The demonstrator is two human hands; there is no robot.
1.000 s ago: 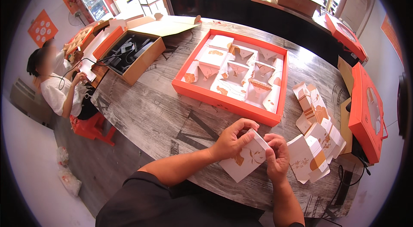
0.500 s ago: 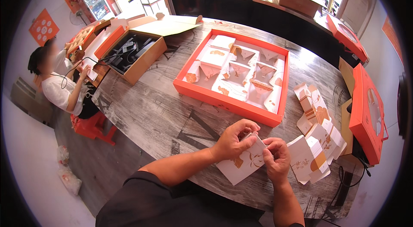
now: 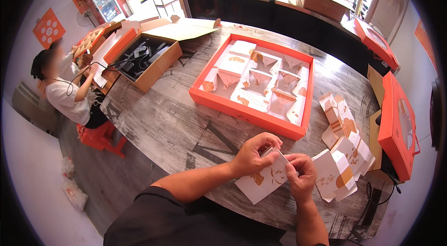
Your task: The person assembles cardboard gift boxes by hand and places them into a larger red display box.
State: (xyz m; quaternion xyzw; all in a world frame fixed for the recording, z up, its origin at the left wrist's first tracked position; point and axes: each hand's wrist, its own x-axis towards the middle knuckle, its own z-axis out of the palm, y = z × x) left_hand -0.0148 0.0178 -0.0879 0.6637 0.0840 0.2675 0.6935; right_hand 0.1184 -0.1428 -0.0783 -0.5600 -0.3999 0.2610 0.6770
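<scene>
A white printed folding carton [image 3: 262,184] with gold decoration is held near the table's front edge. My left hand [image 3: 253,155] is closed on its upper left side, fingers curled over the top. My right hand [image 3: 301,174] pinches its right upper edge between thumb and fingers. Beyond them stands a large red open box [image 3: 247,116] containing several white and gold cartons [image 3: 233,63] and folded inserts. Right of my right hand lies a pile of flattened white and gold cartons [image 3: 333,176].
A brown cardboard box [image 3: 158,64] with black cables stands at the left. At the right edge stands a red case with a window [image 3: 396,125], beside a black cable [image 3: 372,197]. A person in white [image 3: 67,99] sits at the far left. A black-fronted counter [image 3: 279,17] borders the back.
The carton and both hands stay almost in place, with only slight finger movement. The whole view has shifted very slightly.
</scene>
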